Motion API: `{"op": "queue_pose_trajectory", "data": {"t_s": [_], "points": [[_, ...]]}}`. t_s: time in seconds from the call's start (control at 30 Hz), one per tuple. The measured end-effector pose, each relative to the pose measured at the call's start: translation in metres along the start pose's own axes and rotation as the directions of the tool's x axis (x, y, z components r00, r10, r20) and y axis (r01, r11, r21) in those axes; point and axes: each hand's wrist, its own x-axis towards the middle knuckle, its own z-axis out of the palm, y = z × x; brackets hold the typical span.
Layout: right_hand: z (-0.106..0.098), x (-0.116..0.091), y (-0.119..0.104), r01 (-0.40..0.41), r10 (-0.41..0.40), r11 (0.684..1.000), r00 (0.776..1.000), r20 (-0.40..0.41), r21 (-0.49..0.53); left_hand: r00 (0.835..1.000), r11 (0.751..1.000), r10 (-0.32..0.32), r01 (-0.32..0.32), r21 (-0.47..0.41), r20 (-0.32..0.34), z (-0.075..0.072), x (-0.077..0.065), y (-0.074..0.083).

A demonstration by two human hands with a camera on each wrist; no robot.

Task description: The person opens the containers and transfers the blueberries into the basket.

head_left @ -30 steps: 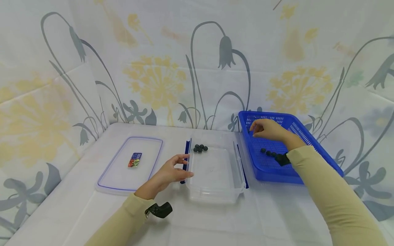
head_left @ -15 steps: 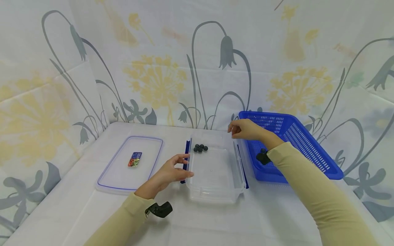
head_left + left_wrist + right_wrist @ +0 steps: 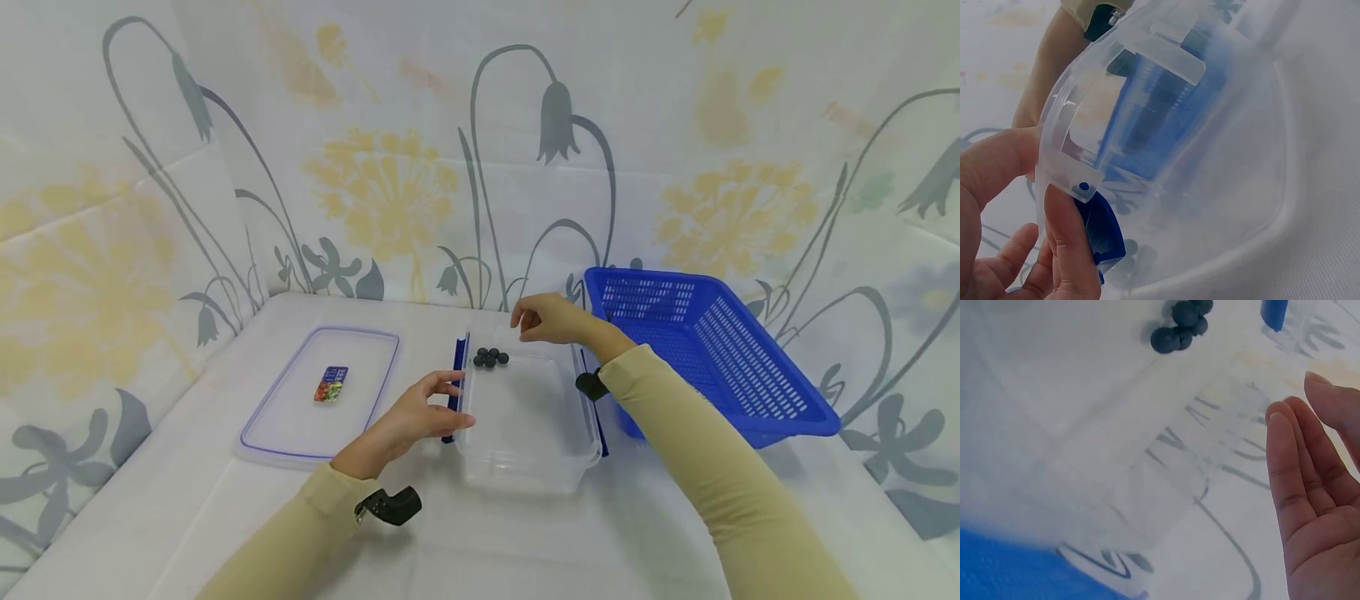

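Observation:
In the head view, a clear plastic food container with blue side clips stands mid-table. Several blueberries sit clustered in its far left part. My left hand holds its left side, index finger and thumb at the rim; the left wrist view shows the thumb over a blue clip. My right hand hovers over the container's far right part, palm down, fingers bent. In the right wrist view, its thumb and fingertips come close together, and I cannot tell whether something small lies between them. The blueberries also show there.
A blue perforated basket stands right of the container, partly behind my right forearm. A clear lid with a blue seal and a coloured label lies on the left. A floral cloth hangs behind the white-covered table.
My right hand has moved left from over the basket to over the container. The left hand keeps its place at the rim, and the clustered blueberries look unmoved.

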Motion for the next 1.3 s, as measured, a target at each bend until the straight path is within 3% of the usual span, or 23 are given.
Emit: {"op": "queue_pose_trajectory", "data": {"t_s": [0.4,0.67,0.87,1.1,1.3], "points": [[0.04,0.029,0.01,-0.145,0.145,0.987,0.989,0.005,0.07,1.0,1.0,0.013,-0.012,-0.024,0.028,-0.002,0.001,-0.001],[0.059,0.031,0.02,-0.089,0.089,0.995,0.996,-0.003,-0.043,0.999,0.999,0.025,-0.023,-0.037,0.044,-0.002,0.003,-0.006],[0.061,0.033,0.022,-0.128,0.129,0.987,0.992,-0.004,-0.101,0.999,0.998,0.041,-0.04,-0.044,0.033,-0.003,0.001,-0.005],[0.063,0.031,0.018,-0.206,0.222,0.966,0.97,0.094,-0.155,0.999,0.998,0.034,-0.033,-0.046,0.022,-0.001,0.0,-0.004],[0.062,0.032,0.02,-0.169,0.188,0.974,0.976,0.112,-0.153,0.999,0.998,0.04,-0.038,-0.05,0.026,-0.002,0.001,-0.005]]}}
